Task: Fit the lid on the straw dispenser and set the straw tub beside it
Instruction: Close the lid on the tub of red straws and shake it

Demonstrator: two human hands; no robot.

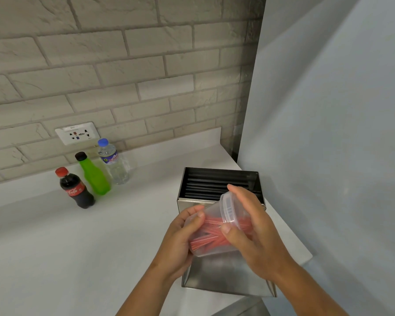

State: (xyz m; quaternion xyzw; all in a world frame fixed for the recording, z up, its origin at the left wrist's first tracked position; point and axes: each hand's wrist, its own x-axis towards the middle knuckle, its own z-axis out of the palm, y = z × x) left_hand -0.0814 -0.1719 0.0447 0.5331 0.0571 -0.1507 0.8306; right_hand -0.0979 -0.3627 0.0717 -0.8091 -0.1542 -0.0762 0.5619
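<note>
A clear plastic straw tub full of red straws lies tilted on its side in the air, just in front of the steel straw dispenser. My left hand grips the tub's base end. My right hand wraps around the tub's rim end, where a clear round lid sits. The dispenser stands open on top and shows black straws lying inside. Its own lid is not in sight. A steel tray slopes out at the dispenser's front, below my hands.
Three bottles stand at the back left of the white counter: a cola bottle, a green bottle and a water bottle. A wall socket sits on the brick wall. A grey panel closes off the right side.
</note>
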